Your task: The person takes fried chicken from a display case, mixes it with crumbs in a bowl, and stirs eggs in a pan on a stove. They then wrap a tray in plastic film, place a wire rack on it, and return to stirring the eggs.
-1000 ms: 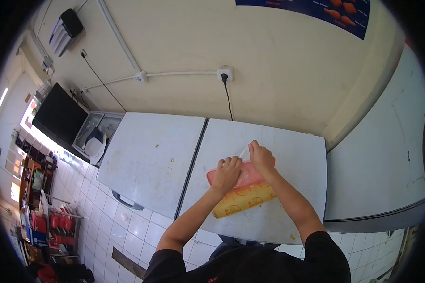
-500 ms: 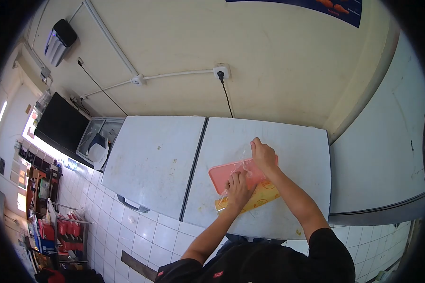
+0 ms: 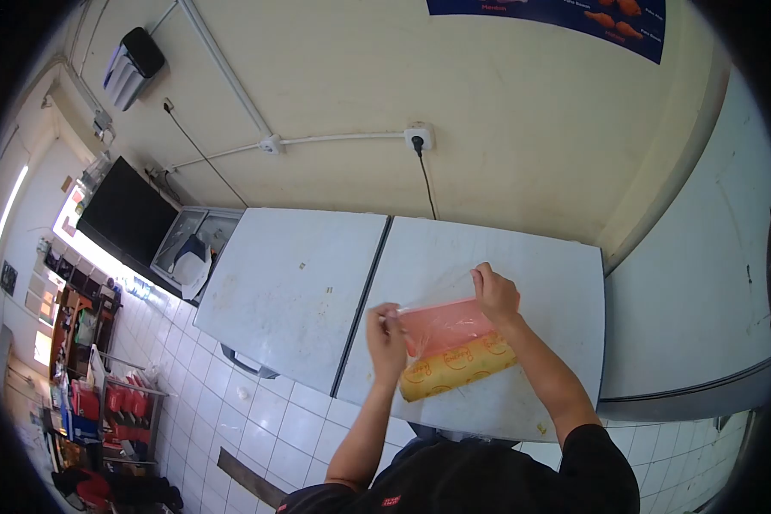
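Note:
Clear cling film is stretched between my two hands, above and over a pink tray. My left hand pinches the film's edge at the tray's left end. At the tray's right end, my right hand grips the other side of the film with closed fingers and covers part of the tray. A yellow printed roll of cling film lies against the tray's near side, between my forearms. Whether the tray holds anything is hard to make out through the shiny film.
The tray and roll rest on the right-hand white lid, which a dark seam parts from the left lid. Behind, a plug sits in a wall socket. A large white appliance stands at right.
My left hand has moved left from over the tray to its left end, spreading the film wide. My right hand has shifted slightly right and nearer. The view has tilted a little.

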Motion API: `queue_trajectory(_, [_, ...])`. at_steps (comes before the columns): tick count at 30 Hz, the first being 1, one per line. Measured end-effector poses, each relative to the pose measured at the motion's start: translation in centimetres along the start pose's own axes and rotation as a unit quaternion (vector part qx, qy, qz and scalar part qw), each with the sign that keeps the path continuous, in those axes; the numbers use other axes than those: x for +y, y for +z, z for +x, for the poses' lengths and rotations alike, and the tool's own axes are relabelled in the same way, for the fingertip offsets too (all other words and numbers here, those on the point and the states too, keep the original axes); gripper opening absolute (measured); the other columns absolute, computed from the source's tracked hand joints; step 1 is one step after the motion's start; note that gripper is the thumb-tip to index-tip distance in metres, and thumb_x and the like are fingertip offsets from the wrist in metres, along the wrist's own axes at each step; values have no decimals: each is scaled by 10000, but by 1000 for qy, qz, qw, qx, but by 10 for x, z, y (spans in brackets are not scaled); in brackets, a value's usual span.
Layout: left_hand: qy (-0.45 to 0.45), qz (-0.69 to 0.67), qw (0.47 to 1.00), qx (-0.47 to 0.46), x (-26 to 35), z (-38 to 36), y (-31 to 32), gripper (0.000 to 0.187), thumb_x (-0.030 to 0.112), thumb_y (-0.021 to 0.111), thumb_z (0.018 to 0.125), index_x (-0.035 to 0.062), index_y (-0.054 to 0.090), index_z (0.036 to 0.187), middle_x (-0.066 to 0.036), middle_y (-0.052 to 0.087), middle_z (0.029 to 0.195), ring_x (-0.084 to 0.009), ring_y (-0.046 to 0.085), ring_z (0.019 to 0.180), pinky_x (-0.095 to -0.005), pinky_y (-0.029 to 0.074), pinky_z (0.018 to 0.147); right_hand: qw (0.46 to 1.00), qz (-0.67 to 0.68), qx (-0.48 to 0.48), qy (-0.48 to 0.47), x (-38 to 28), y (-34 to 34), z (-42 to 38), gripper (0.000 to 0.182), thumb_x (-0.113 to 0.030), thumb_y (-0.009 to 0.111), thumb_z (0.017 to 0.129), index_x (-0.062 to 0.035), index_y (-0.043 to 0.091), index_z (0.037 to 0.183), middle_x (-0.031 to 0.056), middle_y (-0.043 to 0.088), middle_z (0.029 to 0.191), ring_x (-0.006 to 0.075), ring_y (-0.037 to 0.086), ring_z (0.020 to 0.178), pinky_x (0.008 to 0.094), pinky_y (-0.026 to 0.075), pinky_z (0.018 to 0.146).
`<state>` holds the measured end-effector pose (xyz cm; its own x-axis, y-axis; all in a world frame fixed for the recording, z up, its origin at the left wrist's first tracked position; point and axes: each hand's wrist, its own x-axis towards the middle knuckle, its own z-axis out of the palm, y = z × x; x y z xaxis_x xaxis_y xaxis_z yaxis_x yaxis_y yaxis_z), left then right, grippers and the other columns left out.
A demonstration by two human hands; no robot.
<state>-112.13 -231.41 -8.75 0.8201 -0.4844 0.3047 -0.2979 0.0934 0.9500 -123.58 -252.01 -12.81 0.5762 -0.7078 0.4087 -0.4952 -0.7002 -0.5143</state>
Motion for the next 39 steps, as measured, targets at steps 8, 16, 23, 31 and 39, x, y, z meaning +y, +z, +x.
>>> queue_trajectory(8, [76, 49, 995, 51, -3, 58, -22, 122, 73, 484, 979, 22, 594, 998, -23, 531, 868, -79, 438, 629, -245, 393, 523, 985, 37, 108, -127, -13, -35, -15, 110, -190, 623, 892, -92, 581, 865, 114, 621, 658, 312, 615, 585, 401, 480, 520])
queue_trajectory(16, [-223, 97, 933, -267, -112, 77, 15, 195, 138, 666, 849, 52, 650, 1023, -43, 596, 822, -105, 514, 693, -258, 427, 609, 995, 51, 60, -58, 5, -41, -11, 132, -221, 578, 924, -92, 580, 900, 139, 626, 675, 356, 622, 618, 455, 482, 552])
queue_trajectory(23, [-527, -134, 697, -466, -147, 58, 8, 431, 195, 647, 886, 0, 548, 1258, -86, 619, 1191, -172, 599, 1059, -310, 497, 879, 999, -16, 19, 25, 24, -11, -14, 117, -237, 548, 939, -126, 573, 910, 139, 607, 625, 374, 613, 586, 478, 464, 518])
queue_trajectory(31, [120, 299, 893, -314, 7, 71, 24, 438, 79, 635, 780, 63, 534, 1206, -138, 581, 1107, -299, 560, 1038, -393, 444, 874, 996, 56, -61, 22, 21, -18, -15, 166, -233, 551, 930, -75, 524, 887, 131, 600, 624, 338, 604, 561, 472, 472, 513])
queue_trajectory(39, [-106, 495, 709, -491, -24, 30, 64, 274, 179, 598, 865, 58, 594, 1110, -160, 591, 1046, -332, 552, 1042, -467, 411, 878, 907, 386, -169, -8, 77, -37, 31, 245, -300, 538, 961, -55, 529, 948, 129, 627, 783, 287, 632, 711, 403, 495, 659])
